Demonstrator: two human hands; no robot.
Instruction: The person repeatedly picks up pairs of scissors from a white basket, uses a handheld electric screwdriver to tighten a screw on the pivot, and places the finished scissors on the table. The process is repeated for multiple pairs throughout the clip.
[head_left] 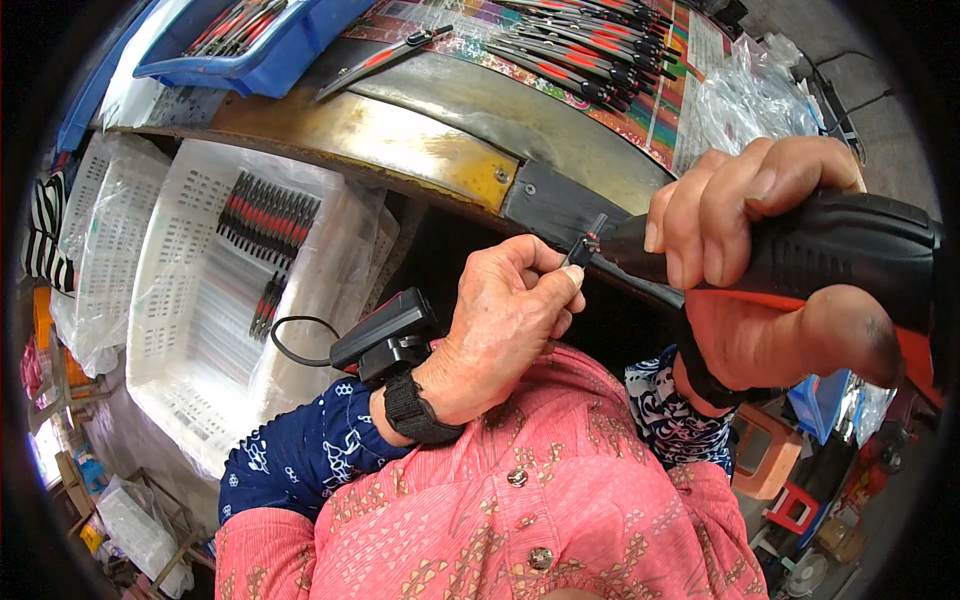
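My right hand [760, 220] is wrapped round a black and red power screwdriver [840, 250], its nose pointing left. The fingers of my left hand [515, 315] pinch the end of a small dark piece, which looks like the hinge end of a drawing compass [580, 250]. The screwdriver's tip meets this piece, or lies very close to it, just off the table's near edge. Most of the piece is hidden by my left fingers. A single grey, red and black compass [380, 62] lies on the table farther away.
A pile of similar compasses [590, 50] lies on printed sheets at the back. A blue tray [265, 68] holds more at the far left. Left of me stands a white plastic basket [165, 300] with rows of them inside. Clear plastic bags [755, 95] lie at the back right.
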